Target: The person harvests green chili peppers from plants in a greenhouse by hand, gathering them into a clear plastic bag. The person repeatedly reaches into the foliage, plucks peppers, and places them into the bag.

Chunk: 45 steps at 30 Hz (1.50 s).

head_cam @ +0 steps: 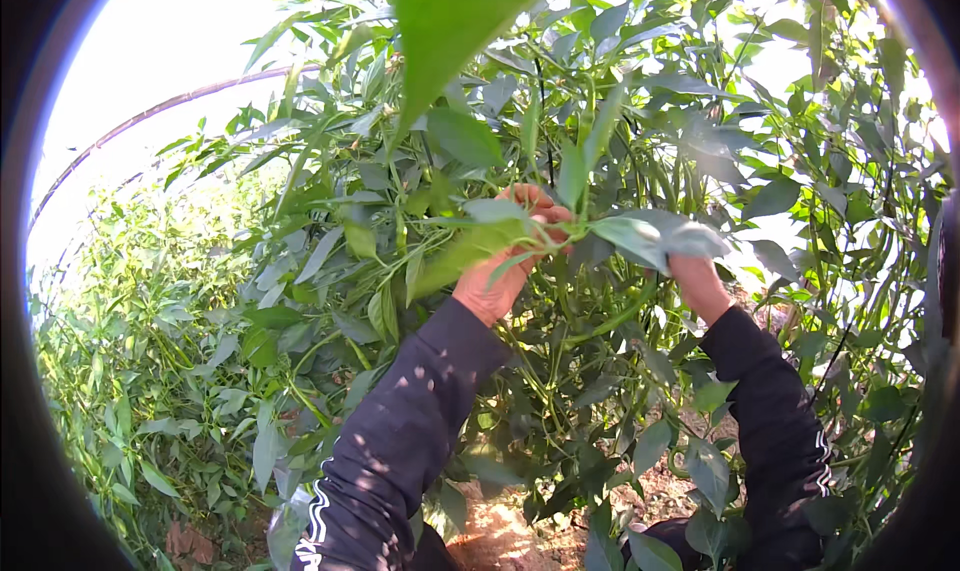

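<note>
My left hand [510, 259] reaches into tall pepper plants [420, 271] near the centre, its fingers curled among stems and partly covered by leaves; whether they grip a stem I cannot tell. Farther right, my right hand [696, 274] is raised at a similar height, with its fingers hidden behind a broad pepper leaf [637, 239]. Between and just below the hands, a long green pepper [615, 317] slants near the right hand. Dark sleeves with white stripes cover both forearms.
A large leaf [457, 30] hangs very close at the top. Dark support strings [547, 120] run down through the foliage. A curved pole [165, 105] arches at upper left. More plants [172, 301] fill the left and right sides. Bare soil [510, 530] shows below.
</note>
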{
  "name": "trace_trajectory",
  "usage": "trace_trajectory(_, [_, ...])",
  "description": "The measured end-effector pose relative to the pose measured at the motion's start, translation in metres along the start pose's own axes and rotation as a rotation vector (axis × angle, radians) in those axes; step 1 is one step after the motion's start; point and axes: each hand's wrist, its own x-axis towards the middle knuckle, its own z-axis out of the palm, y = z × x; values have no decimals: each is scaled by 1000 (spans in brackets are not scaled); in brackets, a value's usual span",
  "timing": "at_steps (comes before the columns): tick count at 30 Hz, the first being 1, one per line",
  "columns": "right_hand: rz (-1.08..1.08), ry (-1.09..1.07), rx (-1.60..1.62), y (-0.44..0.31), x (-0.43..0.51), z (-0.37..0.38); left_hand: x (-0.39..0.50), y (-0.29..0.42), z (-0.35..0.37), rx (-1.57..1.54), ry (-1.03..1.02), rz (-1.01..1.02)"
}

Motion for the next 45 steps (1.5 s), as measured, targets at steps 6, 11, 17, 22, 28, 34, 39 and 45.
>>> trace_trajectory(6, [238,5,139,-25,5,-58,25,-11,-17,659,-290,-352])
trace_trajectory(11, [430,-130,611,-31,7,-56,48,-69,-30,964,-147,-312])
trace_trajectory(17, [357,-75,675,3,-2,-60,72,-106,-19,497,249,-174])
trace_trajectory(22, [385,4,774,4,-3,-66,60,-79,-3,426,265,-436])
trace_trajectory(28, [355,-70,745,-14,0,-50,61,-58,-5,-129,129,-273])
trace_trajectory(34, [415,-47,748,-18,4,-47,58,-50,0,416,289,-320])
trace_trajectory(39, [316,-15,667,-22,1,-41,56,-57,-2,485,99,75])
trace_trajectory(45, [307,14,671,-29,-6,-31,73,-75,-19,686,79,46])
